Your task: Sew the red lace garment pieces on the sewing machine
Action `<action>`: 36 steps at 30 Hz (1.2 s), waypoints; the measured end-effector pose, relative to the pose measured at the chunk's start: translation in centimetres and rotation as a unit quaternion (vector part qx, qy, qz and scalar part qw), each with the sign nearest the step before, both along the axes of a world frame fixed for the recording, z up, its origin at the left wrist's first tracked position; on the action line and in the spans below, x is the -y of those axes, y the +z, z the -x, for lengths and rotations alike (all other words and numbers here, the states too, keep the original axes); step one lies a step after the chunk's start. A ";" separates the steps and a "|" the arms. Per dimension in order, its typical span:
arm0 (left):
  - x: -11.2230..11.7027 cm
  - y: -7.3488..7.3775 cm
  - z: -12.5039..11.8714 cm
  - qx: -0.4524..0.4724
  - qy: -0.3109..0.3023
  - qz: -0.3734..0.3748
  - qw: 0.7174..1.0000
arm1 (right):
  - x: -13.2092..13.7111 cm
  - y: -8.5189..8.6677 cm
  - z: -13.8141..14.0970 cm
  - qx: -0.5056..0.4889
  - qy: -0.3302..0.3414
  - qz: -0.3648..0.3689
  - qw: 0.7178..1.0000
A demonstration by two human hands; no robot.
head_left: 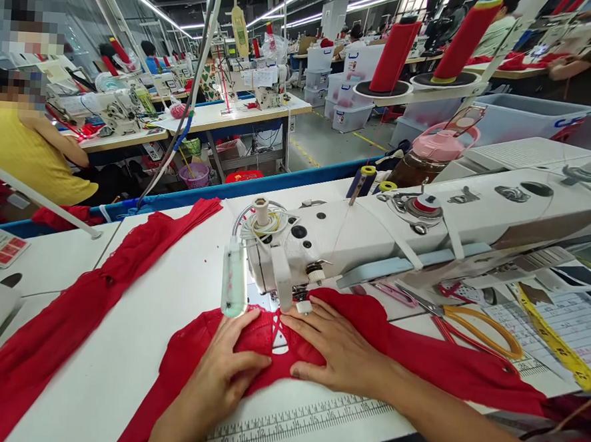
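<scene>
A red garment of thin cloth lies beneath the head of a white sewing machine. Its small opening, crossed by red strips, sits just in front of the needle area, where the presser foot is mostly hidden. My left hand rests on the cloth left of this opening, thumb and fingers apart. On the other side, my right hand lies flat with fingers spread, their tips close to the machine's foot. A clear greenish guard hangs by my left fingertips.
A second red garment stretches along the left tabletop. Orange-handled scissors and a yellow tape measure lie at right. Red thread cones and a pink-lidded bottle stand behind the machine. A person in yellow sits at left.
</scene>
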State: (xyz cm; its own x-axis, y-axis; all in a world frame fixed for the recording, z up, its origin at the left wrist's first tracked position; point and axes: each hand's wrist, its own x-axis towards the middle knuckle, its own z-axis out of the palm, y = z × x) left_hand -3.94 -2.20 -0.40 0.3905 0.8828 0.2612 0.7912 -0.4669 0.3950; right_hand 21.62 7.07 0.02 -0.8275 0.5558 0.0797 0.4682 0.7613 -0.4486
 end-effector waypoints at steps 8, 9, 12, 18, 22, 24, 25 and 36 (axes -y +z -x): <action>3.2 -1.7 -3.6 -0.150 0.043 -0.212 0.965 | -0.1 -0.2 0.1 -0.012 -0.002 -0.009 1.000; 3.6 -2.1 -3.7 -0.157 0.053 -0.210 0.964 | -0.1 -0.3 0.1 -0.013 -0.002 -0.010 1.000; 4.4 -3.0 -3.6 -0.142 0.076 -0.204 0.966 | 0.0 -0.4 0.0 -0.017 0.000 -0.008 1.000; 5.1 -3.5 -3.8 -0.095 0.116 -0.162 0.975 | 0.1 -0.3 0.0 -0.027 0.002 -0.008 1.000; 5.0 -3.4 -4.3 -0.074 0.134 -0.156 0.976 | 0.2 0.0 0.1 -0.030 0.002 0.002 1.000; 5.0 -3.4 -4.4 -0.066 0.138 -0.160 0.975 | 0.2 0.2 0.1 -0.028 0.001 0.007 1.000; 5.0 -3.5 -4.4 -0.065 0.139 -0.162 0.975 | 0.2 0.3 0.2 -0.028 0.001 0.010 1.000; 2.6 -0.2 -4.0 -0.023 0.090 -0.131 0.987 | 0.2 1.4 0.1 -0.039 0.007 0.000 0.999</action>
